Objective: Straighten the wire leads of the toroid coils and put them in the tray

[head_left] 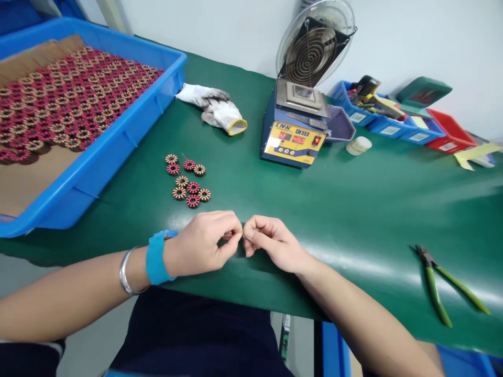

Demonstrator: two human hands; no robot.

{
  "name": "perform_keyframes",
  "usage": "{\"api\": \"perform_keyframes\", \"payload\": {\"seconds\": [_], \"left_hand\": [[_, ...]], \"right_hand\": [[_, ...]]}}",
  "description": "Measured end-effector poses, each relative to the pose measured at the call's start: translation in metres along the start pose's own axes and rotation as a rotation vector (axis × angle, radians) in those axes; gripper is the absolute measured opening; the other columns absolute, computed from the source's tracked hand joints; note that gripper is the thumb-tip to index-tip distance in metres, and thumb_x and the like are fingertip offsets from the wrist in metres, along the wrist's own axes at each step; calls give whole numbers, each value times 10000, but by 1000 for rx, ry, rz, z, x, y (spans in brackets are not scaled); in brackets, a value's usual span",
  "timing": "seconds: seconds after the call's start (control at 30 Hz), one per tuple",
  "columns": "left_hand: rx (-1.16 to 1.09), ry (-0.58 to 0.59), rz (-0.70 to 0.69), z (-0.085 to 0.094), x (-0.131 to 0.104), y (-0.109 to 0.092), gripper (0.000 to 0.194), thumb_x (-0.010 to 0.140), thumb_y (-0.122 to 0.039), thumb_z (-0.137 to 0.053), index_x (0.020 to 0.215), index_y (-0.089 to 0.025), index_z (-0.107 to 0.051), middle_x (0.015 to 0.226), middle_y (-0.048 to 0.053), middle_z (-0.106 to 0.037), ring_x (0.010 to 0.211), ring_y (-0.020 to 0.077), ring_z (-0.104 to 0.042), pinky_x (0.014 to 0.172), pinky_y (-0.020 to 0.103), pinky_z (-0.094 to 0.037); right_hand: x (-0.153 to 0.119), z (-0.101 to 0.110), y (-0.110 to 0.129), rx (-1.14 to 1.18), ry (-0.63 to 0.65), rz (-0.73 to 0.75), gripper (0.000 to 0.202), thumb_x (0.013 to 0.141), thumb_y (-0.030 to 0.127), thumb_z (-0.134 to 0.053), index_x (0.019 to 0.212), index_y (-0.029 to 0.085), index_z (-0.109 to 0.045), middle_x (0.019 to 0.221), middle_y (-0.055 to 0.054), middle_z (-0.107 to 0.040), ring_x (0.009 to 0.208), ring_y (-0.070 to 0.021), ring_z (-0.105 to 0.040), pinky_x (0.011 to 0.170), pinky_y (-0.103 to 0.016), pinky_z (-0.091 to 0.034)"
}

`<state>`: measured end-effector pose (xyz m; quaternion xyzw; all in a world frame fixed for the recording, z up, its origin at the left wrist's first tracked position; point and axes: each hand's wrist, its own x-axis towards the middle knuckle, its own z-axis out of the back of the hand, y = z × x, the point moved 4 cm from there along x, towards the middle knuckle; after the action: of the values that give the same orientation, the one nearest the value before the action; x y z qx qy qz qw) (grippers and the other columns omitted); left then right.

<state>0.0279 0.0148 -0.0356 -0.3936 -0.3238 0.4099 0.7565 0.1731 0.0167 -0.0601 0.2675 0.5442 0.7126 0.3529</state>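
My left hand (208, 238), with a blue wristband (157, 257) and a silver bangle behind it, is closed round a wound toroid coil (227, 236); only a bit of its red winding shows between the fingers. Right beside it, fingertips almost meeting, my right hand (271, 238) is pinched closed. Whatever it grips, perhaps a wire end, is too small to make out. Just beyond my left hand, several loose toroid coils (192, 187), some red and some copper-coloured, lie on the green mat (231, 178).
A blue tray (129, 123) packed with coils stands at left. White gloves (220, 110) lie behind the loose coils. A solder pot (293, 136) with lit display stands at the back, a fan (310, 50) behind it. Small bins (389, 128) line the wall. Green-handled cutters (436, 283) rest at right.
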Motion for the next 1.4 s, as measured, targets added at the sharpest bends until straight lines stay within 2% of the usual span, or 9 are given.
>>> {"api": "perform_keyframes", "payload": {"seconds": [0.17,0.27,0.33,0.5,0.57,0.77,0.97,1.13,1.4], "left_hand": [[-436,215,449,-5,5,17,154,761,-262,-530,644,-162,-520,580,8,-578,454,82,-468,435,202,-381],[-498,257,507,-7,5,19,178,768,-279,-526,633,-165,-508,579,9,-582,436,76,-459,427,201,-382],[-392,205,402,-6,5,16,155,773,-257,-515,646,-170,-512,585,7,-571,469,87,-467,450,210,-389],[58,-21,-75,0,0,-1,143,761,-180,-519,619,-169,-532,619,16,-553,568,113,-458,555,254,-384],[-45,6,22,-1,1,3,132,768,-181,-513,640,-167,-539,606,8,-553,549,107,-469,537,244,-386],[-524,243,494,-11,4,18,157,739,-266,-566,628,-167,-517,575,-1,-591,452,74,-474,432,196,-367],[-504,28,439,-7,6,17,105,714,-217,-614,642,-153,-571,556,-14,-591,497,78,-501,480,196,-377],[-512,-200,541,0,8,26,143,758,-264,-608,721,-133,-652,559,-19,-544,481,75,-421,469,211,-337],[-766,-172,629,-8,2,36,385,762,-208,-530,1090,-79,-683,739,55,-628,705,156,-570,569,257,-441]], "right_hand": [[-9,10,20,-769,-237,546,67,911,201,-547,940,160,-591,871,-87,-696,741,-155,-629,645,-290,-494],[-12,4,24,-1020,-239,712,107,911,125,-510,961,153,-600,900,-98,-716,732,-166,-628,616,-302,-447],[-9,3,24,-932,-225,640,113,914,124,-483,891,158,-589,857,-90,-705,726,-167,-624,632,-306,-452],[0,-1,4,-132,-11,77,242,987,258,-369,780,190,-476,641,1,-607,580,-111,-596,571,-241,-490],[-1,1,4,-140,-22,102,223,977,274,-411,791,185,-497,668,-10,-620,606,-119,-606,594,-250,-499],[-9,3,24,-915,-231,632,76,909,137,-518,889,168,-585,851,-80,-696,735,-169,-614,634,-300,-439],[-3,15,17,-443,-288,332,177,922,138,-449,759,200,-483,689,-4,-568,614,-112,-534,592,-246,-457],[-1,28,9,-405,-378,302,49,891,178,-542,846,194,-552,770,-25,-608,684,-131,-585,651,-273,-501],[3,18,-1,-477,-316,362,171,862,225,-609,1023,171,-585,913,-70,-660,802,-157,-625,736,-302,-539]]}}
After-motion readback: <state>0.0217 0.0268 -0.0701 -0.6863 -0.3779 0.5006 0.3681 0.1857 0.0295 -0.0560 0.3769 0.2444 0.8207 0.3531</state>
